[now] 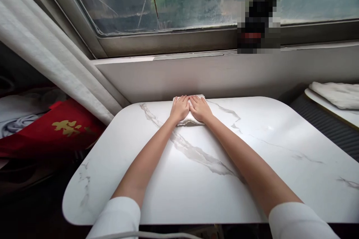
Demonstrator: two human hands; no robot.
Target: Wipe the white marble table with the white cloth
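My left hand (180, 108) and right hand (200, 108) lie flat, fingers extended, unclenched, side by side, both pressing on a folded white cloth (191, 121) at the desk's (179, 183) far edge, near its middle.

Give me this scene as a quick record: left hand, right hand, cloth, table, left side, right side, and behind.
left hand: flat on cloth
right hand: flat on cloth, beside left
cloth: white, near table's far edge
table: white, grey-veined, rounded corners
left side: pale curtain, red fabric with gold marking
right side: folded white cloth
behind: window
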